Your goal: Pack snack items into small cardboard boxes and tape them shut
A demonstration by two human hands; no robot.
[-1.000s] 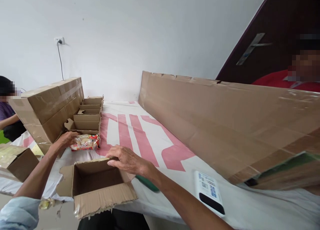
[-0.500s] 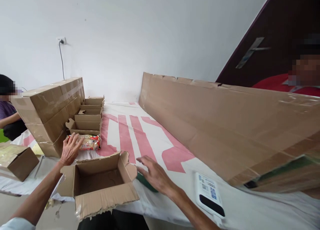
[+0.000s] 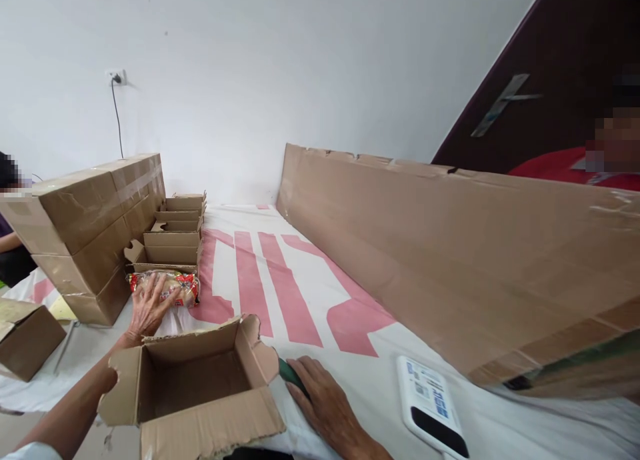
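Item, nearest: one open cardboard box (image 3: 213, 417), torn-edged, set at the front of the cloth-covered surface (image 3: 300, 360); its flaps are spread outward and its inner floor is exposed.

Item: right hand (image 3: 325, 400), laid on a green object (image 3: 291, 375) just beside the box. Fingers are held close together; whether the object is gripped or merely covered cannot be told.

Item: white device (image 3: 433, 403), lying apart at the right.

Item: left hand (image 3: 149, 307), fingers spread apart and laid over a clear-and-red packet (image 3: 187, 290); no clamped hold is shown. The packet is placed beyond the near box, outside it, and before the row of open boxes (image 3: 173, 239).

Item: closed carton (image 3: 33, 343), at the left edge.

Item: stacked cartons (image 3: 95, 227), closed, beside that row.

Item, at the right: long cardboard panel (image 3: 425, 260), upright.

Condition, as judged: closing is done on the stack; the near box and the row are left unclosed, and the packet is not yet boxed.
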